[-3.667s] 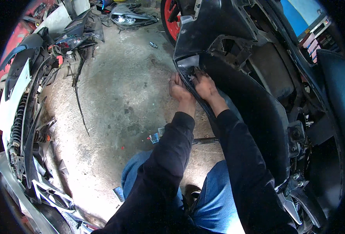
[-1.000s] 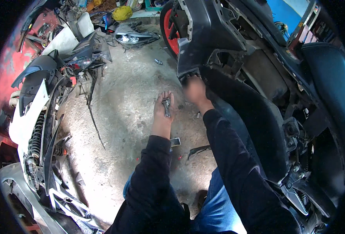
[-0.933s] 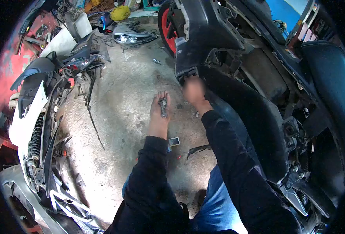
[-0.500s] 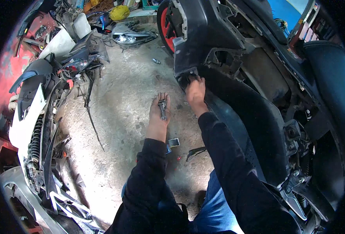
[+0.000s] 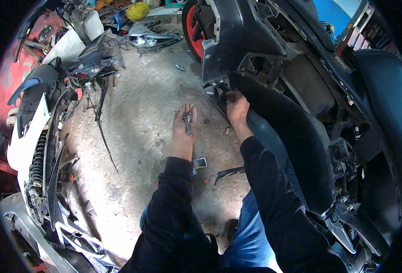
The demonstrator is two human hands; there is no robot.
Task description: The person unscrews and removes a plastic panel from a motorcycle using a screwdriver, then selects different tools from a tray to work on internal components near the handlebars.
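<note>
- Left hand is stretched forward over the concrete floor, palm up and flat open, fingers spread only loosely.
- A small metal wrench lies lengthwise across that open palm, resting there rather than gripped.
- Right hand is just to the right of the left one and a little further forward, pressed against the lower edge of the black scooter body panel.
- Its fingers curl in under the panel edge; whether they pinch anything cannot be told, since the fingertips are hidden.
- Near the left forearm, on the floor, lies a small square box; beside it, toward the right arm, a dark bent strip.
- Beyond the right hand stands a red-rimmed wheel.
- Well beyond the left hand lies a loose headlight unit.
- Far off to the left of the left hand sits a heap of stripped white and black fairings.
</note>
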